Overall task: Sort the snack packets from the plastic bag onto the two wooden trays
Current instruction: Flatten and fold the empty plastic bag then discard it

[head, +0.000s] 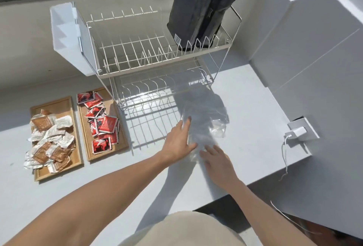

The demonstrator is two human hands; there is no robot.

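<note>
1. Your hands are both flat on the crumpled clear plastic bag [204,125], which lies on the pale grey table [245,108] straight ahead of you, in front of the white wire dish rack [157,49].
2. Left hand [179,140]: fingers spread wide and pointing away from you, palm down over the bag's left edge. It presses and grips nothing.
3. Right hand [217,160]: fingers also spread, resting on the bag's near corner. It too is empty.
4. The bag's long axis runs away from you, from the near end under your hands towards the rack. Both hands sit at the near end, left a little further along than right.
5. The bag looks flat and I can make out no packet inside it, though the plastic is crumpled and shadowed, so I cannot be sure.
6. Both trays lie well to your left, side by side. The farther-left light wooden tray [39,175] carries the brown-and-white snack packets [49,141]; the nearer light wooden tray [121,137] carries the red-and-black snack packets [102,123].
7. By my reading the sorting is nearly or wholly done. Your left hand is nearer the trays, so anything you still find in the bag should travel left with it, while the right holds the bag down.
</note>
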